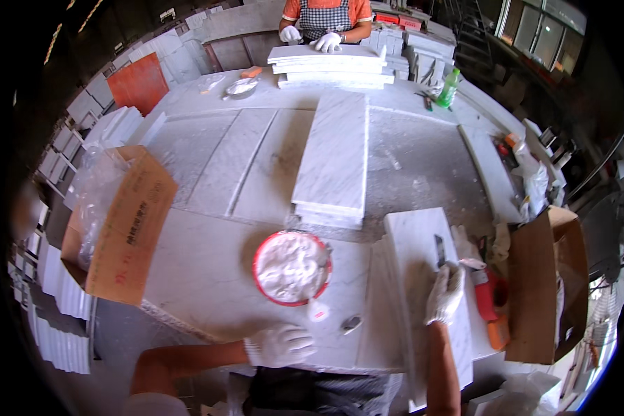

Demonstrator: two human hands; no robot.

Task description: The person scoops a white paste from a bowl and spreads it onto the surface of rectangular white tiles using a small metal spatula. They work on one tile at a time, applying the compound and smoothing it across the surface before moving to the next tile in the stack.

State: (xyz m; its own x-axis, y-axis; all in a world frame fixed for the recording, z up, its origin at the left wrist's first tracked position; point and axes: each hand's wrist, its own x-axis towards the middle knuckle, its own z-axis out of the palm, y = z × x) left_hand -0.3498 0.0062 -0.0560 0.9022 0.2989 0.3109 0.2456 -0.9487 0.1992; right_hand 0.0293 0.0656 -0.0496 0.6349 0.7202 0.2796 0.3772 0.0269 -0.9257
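My right hand, in a white knit glove, grips a putty knife whose thin blade points away from me. Under it lies a long white-grey marble slab, its near end reaching past the table's front edge. My left hand, gloved too, rests at the table's near edge with its fingers laid down and nothing seen in it. Beyond that hand stands a red-rimmed bowl of white paste. A small white cap-like piece and a small dark metal piece lie nearby.
Stacked marble slabs fill the table's middle. A co-worker's gloved hand touches another slab pile across from me. Cardboard boxes flank the table, left and right. A red-and-orange tool lies beside my right hand; a green bottle stands farther off.
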